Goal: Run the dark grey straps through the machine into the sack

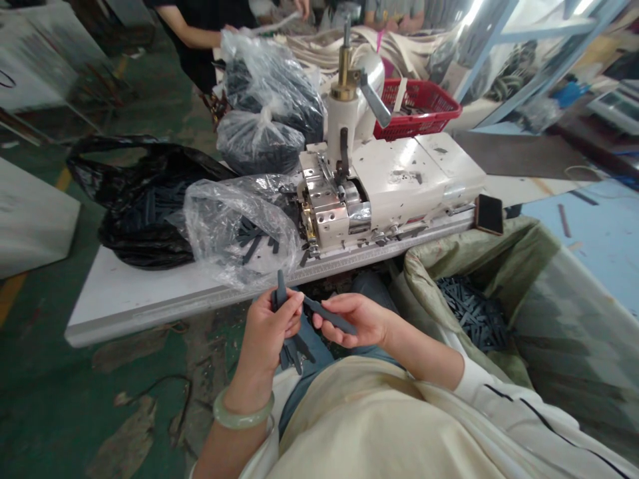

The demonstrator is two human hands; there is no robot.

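Note:
In my left hand [272,326] is a small bunch of dark grey-blue strips [294,352], its fingers closed around them. One strip sticks up above the thumb, and several hang out below. My right hand [352,319] pinches a single dark strip [337,318], whose far end meets the left fingertips. Both hands are above my lap, in front of the table edge. Just beyond them lies an open clear plastic bag [219,233] with more dark strips inside. A cream-coloured machine [399,179] with a metal head stands behind my right hand.
On the table's left is a black plastic bag [150,246] of strips; tied clear bags [264,133] stand behind. A red basket [424,116] and a phone [488,214] are right. A cloth-lined bin [419,266] holds loose strips. Another person [194,26] stands across the table.

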